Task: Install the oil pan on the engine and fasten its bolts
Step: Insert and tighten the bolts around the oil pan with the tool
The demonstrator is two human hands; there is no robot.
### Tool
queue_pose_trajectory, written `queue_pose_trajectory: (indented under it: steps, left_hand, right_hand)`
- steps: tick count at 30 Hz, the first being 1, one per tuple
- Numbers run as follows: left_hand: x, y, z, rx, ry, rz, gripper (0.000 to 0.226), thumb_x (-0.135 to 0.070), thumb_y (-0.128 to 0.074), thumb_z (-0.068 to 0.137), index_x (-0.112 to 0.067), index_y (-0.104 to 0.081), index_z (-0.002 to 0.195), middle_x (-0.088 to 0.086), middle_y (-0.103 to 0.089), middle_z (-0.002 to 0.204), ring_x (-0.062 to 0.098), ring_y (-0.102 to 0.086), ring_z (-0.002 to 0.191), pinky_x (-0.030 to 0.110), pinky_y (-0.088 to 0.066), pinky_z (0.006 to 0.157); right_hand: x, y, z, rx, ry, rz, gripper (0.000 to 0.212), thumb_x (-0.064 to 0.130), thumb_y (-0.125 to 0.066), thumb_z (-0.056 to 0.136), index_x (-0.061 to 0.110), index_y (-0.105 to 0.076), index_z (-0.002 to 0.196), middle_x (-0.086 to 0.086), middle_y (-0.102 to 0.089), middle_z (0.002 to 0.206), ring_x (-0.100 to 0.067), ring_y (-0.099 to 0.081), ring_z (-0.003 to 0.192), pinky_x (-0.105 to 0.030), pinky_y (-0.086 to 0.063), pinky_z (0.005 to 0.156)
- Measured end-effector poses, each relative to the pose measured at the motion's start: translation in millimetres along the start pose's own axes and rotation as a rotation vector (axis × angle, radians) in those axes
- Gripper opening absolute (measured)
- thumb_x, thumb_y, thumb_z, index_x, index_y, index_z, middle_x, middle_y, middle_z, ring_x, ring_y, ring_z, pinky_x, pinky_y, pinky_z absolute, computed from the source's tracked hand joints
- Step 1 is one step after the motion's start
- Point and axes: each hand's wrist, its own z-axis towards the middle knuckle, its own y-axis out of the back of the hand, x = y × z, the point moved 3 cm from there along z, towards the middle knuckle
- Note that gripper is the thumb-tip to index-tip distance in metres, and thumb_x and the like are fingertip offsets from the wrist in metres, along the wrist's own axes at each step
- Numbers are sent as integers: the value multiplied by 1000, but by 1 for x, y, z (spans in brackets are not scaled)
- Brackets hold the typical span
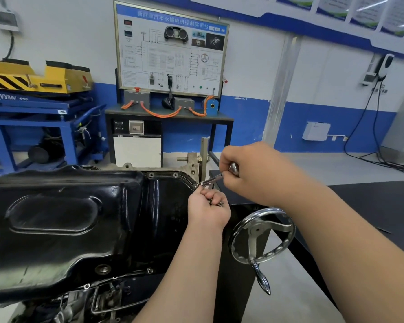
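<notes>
The black oil pan [63,220] lies on the upturned engine, filling the left half of the view. Bolts [175,175] sit in holes along its far flange. My right hand [250,173] grips the metal handle of a socket driver [210,181], whose tip meets the flange at the pan's far right corner. Just below that corner, my left hand [208,208] is curled round a few loose bolts. A bare threaded drain hole [103,268] shows on the pan's near side.
A chrome handwheel [261,236] with a crank handle stands on the engine stand just right of my left forearm. Behind are a training board on a bench [170,57] and a blue lift table [33,108]. Cables trail on the floor at far right.
</notes>
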Motion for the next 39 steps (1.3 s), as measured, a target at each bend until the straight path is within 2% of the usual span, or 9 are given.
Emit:
queue_pose_trajectory:
  steps: [6, 9, 13, 17, 22, 27, 30, 34, 39]
  left_hand:
    - [-3, 11, -5, -31, -68, 173, 32, -19, -45, 100, -16, -41, 68, -7, -29, 41, 7, -25, 28, 16, -21, 27]
    - [-21, 27, -15, -137, -334, 620, 14, -15, -51, 96, -16, -58, 84, -7, -36, 45, 6, -28, 33, 17, -21, 30]
    - [-62, 15, -48, 5, -950, 1443, 9, -17, -61, 90, -24, -65, 94, -13, -45, 49, 3, -41, 43, 15, -36, 44]
    - [-80, -20, -67, 117, -1111, 1901, 13, -32, -72, 78, -36, -60, 82, -11, -48, 51, 2, -48, 51, 11, -37, 52]
    - [-72, -48, -63, 299, -1212, 1999, 20, -37, -67, 68, -26, -51, 66, -9, -40, 51, 3, -40, 48, 16, -29, 46]
    - [-72, -51, -48, 382, -1230, 1951, 31, -13, -66, 76, -21, -43, 55, -7, -41, 51, 8, -33, 50, 23, -27, 50]
    - [-73, -58, -44, 500, -1164, 1986, 28, -8, -65, 77, -16, -50, 56, -6, -40, 51, 10, -29, 52, 27, -26, 51]
    - [-82, -64, -47, 647, -1051, 2119, 40, -17, -71, 81, -39, -59, 50, -12, -40, 43, 4, -31, 44, 16, -26, 45]
    - [-85, -59, -43, 561, -1159, 2064, 31, -34, -67, 68, -27, -42, 52, -12, -38, 45, 5, -29, 47, 22, -25, 48]
  right_hand:
    - [12, 1, 8, 10, 27, -20, 10, 28, -49, 90, 34, -43, 84, 11, -52, 71, -15, -53, 74, -29, -47, 63]
    - [17, 1, 11, 30, 50, -30, 11, 28, -47, 92, 33, -42, 84, 13, -45, 70, -14, -47, 73, -27, -37, 55]
    - [24, 3, 16, 77, 87, -9, 11, 26, -50, 91, 31, -41, 91, 10, -41, 87, -13, -44, 78, -29, -35, 67]
    - [31, 7, 22, 101, 62, 17, 20, 17, -52, 88, 32, -46, 99, 12, -45, 85, -18, -52, 86, -35, -47, 72]
    - [37, 9, 28, -25, 15, -154, 22, 28, -50, 91, 30, -55, 113, 6, -53, 89, -22, -55, 89, -34, -44, 65]
    - [40, 6, 30, -109, -89, -244, 21, 32, -46, 94, 21, -60, 105, -1, -50, 86, -25, -55, 78, -33, -40, 59]
    - [39, 7, 30, -60, -63, -232, 23, 28, -51, 90, 21, -55, 112, -3, -51, 101, -25, -51, 84, -35, -40, 64]
    - [39, 11, 25, -17, 23, -195, 25, 27, -53, 88, 34, -51, 112, 4, -57, 100, -21, -53, 88, -33, -37, 64]
    - [46, 4, 26, -157, -40, -326, 20, 31, -47, 94, 30, -57, 111, 2, -47, 83, -23, -51, 75, -32, -38, 61]
